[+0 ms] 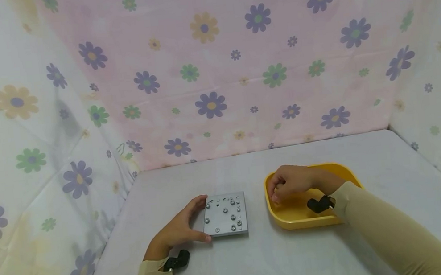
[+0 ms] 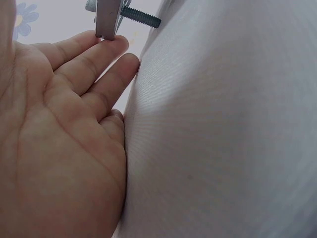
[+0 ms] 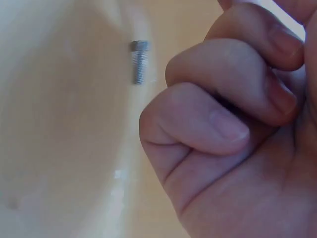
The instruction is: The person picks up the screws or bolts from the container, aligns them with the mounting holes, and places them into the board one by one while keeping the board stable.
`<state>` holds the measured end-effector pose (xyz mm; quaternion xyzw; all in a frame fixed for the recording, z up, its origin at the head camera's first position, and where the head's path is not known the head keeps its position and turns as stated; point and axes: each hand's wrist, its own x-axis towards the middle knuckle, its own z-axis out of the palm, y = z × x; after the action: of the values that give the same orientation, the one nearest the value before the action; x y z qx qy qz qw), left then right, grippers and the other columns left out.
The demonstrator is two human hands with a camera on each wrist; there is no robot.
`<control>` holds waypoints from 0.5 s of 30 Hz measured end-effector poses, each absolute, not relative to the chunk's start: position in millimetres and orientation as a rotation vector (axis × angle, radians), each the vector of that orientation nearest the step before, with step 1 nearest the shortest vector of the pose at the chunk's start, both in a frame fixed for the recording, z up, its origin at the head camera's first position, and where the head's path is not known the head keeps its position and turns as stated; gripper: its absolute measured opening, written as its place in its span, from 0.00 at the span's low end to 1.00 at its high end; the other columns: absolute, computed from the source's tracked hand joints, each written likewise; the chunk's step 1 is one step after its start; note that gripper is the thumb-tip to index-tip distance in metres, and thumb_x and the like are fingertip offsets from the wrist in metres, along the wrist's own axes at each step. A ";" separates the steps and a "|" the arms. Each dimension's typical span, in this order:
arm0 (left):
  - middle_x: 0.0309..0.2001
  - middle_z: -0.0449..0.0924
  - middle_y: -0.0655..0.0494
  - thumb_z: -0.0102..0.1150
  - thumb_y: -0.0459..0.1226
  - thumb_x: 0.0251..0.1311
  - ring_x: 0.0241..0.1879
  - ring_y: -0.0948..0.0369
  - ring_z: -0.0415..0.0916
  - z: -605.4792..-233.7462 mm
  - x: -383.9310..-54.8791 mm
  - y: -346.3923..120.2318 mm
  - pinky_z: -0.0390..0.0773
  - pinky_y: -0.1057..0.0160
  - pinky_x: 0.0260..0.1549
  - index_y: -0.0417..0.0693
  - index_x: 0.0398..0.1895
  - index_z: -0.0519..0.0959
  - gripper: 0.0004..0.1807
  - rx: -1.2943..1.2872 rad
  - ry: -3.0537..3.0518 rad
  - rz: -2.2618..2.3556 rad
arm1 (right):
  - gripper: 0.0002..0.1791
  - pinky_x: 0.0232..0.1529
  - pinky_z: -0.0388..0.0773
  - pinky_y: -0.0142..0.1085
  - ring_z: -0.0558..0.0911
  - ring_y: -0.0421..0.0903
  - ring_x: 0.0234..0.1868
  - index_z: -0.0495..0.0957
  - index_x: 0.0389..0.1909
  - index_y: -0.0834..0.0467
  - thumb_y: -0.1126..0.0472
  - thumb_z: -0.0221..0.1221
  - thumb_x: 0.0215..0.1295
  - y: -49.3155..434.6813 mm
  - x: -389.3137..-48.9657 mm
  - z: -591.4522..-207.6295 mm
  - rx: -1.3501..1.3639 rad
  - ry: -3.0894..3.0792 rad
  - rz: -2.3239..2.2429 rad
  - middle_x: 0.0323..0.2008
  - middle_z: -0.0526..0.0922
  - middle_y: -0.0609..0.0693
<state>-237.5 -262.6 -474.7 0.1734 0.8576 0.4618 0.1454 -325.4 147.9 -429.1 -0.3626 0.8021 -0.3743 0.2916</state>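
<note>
A square grey metal plate (image 1: pixel 226 215) stands raised over the white table, with several socket-head bolts in its holes. My left hand (image 1: pixel 181 226) holds it at its left side, thumb at the near corner and fingers at the far one. In the left wrist view, fingertips touch the plate's edge (image 2: pixel 107 19), and a dark threaded bolt shank (image 2: pixel 141 16) sticks out of its underside. My right hand (image 1: pixel 295 180) is over the yellow tray (image 1: pixel 294 224), fingers curled towards the palm. A socket-head bolt (image 3: pixel 139 62) shows in the tray beyond them. The thumb and index tips are mostly hidden.
The white tabletop (image 1: pixel 234 266) runs between and in front of the plate and tray. Flowered cloth (image 1: pixel 231 87) walls stand behind and at both sides. A black wrist camera (image 1: pixel 178 260) sits by the left wrist, another camera (image 1: pixel 319 205) by the right.
</note>
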 end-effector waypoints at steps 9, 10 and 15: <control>0.79 0.62 0.58 0.88 0.44 0.35 0.81 0.52 0.53 -474.1 -237.0 -262.2 0.39 0.37 0.79 0.58 0.82 0.54 0.68 0.491 2.475 1.320 | 0.05 0.24 0.65 0.29 0.66 0.40 0.21 0.88 0.40 0.51 0.55 0.68 0.67 148.6 -319.8 -404.8 -0.959 2.260 -1.135 0.22 0.78 0.57; 0.79 0.62 0.58 0.88 0.44 0.35 0.81 0.52 0.53 -474.3 -237.1 -262.5 0.39 0.37 0.79 0.58 0.82 0.54 0.68 0.492 2.477 1.318 | 0.05 0.24 0.65 0.29 0.66 0.39 0.20 0.88 0.40 0.51 0.55 0.68 0.67 148.0 -318.9 -403.4 -0.966 2.269 -1.151 0.20 0.75 0.53; 0.79 0.62 0.58 0.88 0.45 0.35 0.80 0.51 0.54 -476.9 -239.1 -263.6 0.40 0.36 0.79 0.57 0.82 0.54 0.68 0.505 2.478 1.325 | 0.04 0.22 0.64 0.29 0.63 0.39 0.17 0.87 0.40 0.51 0.56 0.68 0.68 144.1 -312.8 -396.3 -0.972 2.361 -1.199 0.16 0.67 0.44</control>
<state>-239.1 -263.6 -476.9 0.1752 0.8590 0.4594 0.1429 -312.8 144.1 -396.3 -0.3403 0.8262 -0.4196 0.1596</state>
